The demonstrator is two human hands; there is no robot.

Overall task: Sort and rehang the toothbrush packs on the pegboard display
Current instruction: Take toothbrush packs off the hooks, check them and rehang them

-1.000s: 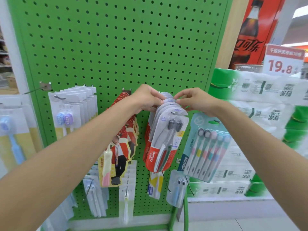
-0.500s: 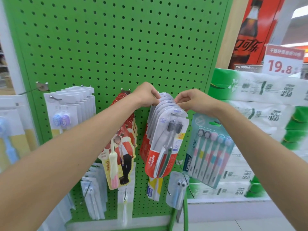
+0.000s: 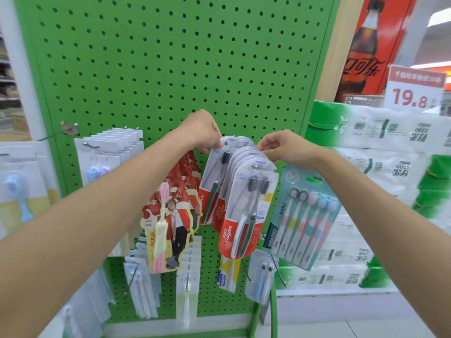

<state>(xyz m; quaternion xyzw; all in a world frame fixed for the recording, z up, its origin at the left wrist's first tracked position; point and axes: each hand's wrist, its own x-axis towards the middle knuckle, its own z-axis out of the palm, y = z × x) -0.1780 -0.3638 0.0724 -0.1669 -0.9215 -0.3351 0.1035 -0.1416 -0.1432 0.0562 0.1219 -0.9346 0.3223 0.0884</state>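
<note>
On the green pegboard [image 3: 170,69] hangs a row of red-and-clear Colgate toothbrush packs [image 3: 246,203] at mid height. My left hand [image 3: 202,131] pinches the top of the rearmost Colgate pack [image 3: 213,181], which is swung out to the left of the others. My right hand [image 3: 280,145] grips the tops of the front packs of that row. A teal multi-brush pack [image 3: 305,215] hangs just right of them. A red pack with a pink brush [image 3: 168,223] hangs to the left, below my left forearm.
White card packs [image 3: 109,152] hang at the left of the board, and smaller packs [image 3: 185,276] hang on a lower row. A bare hook [image 3: 56,134] sticks out at the left edge. Stacked tissue packs [image 3: 385,179] and a 19.8 price sign [image 3: 415,89] stand to the right.
My left hand has separated the rearmost Colgate pack from the row and swung it out leftward. My right hand has stayed on the tops of the front packs.
</note>
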